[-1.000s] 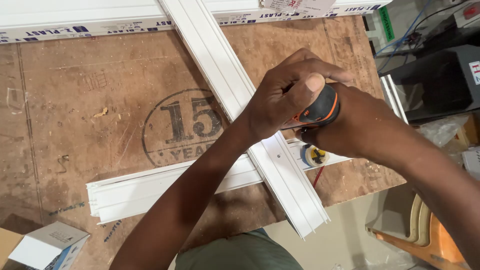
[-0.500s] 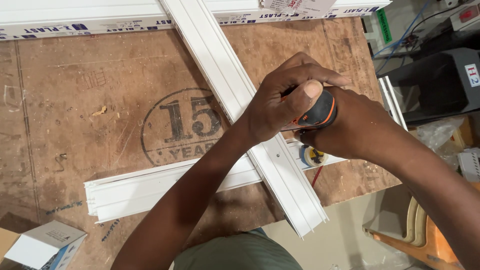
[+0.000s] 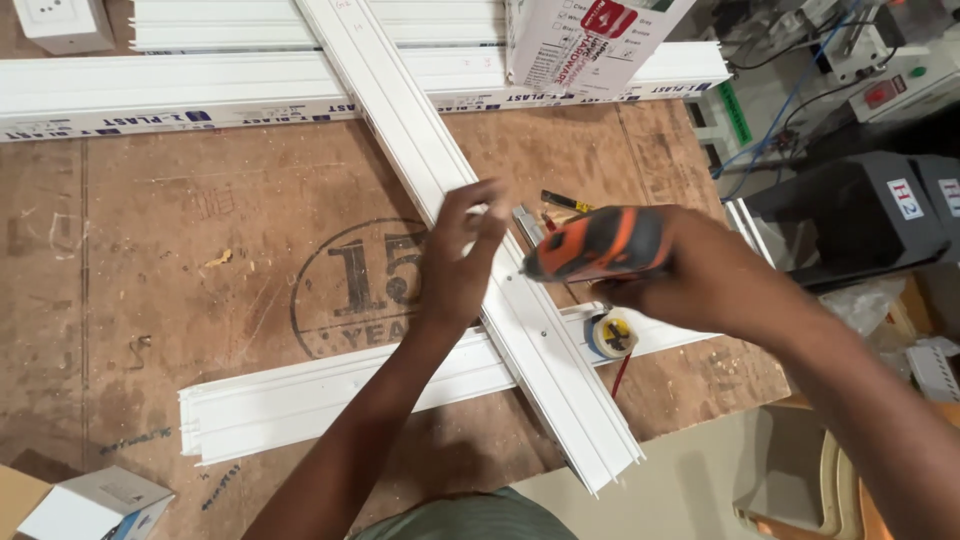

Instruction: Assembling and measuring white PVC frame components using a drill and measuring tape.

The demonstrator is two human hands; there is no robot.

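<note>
Head view: the right hand has its grip closed around an orange-and-black screwdriver handle, held roughly level, its dark tip end pointing left toward the long white plastic channel that runs diagonally across the counter from far left to near right. The tool hangs just above that channel — whether the tip touches it cannot be told.

The left hand is over the same channel, just left of the screwdriver, fingers loosely spread and slightly blurred; its grip is open and holds nothing, the fingertips near or on the channel's surface.

A second white channel lies crosswise under the diagonal one, near the counter's near edge. A small roll of tape sits on it, just right of the crossing and below the right hand. More white channels lie along the far edge — a printed carton stands on them. A small white box sits at the near left corner.
</note>
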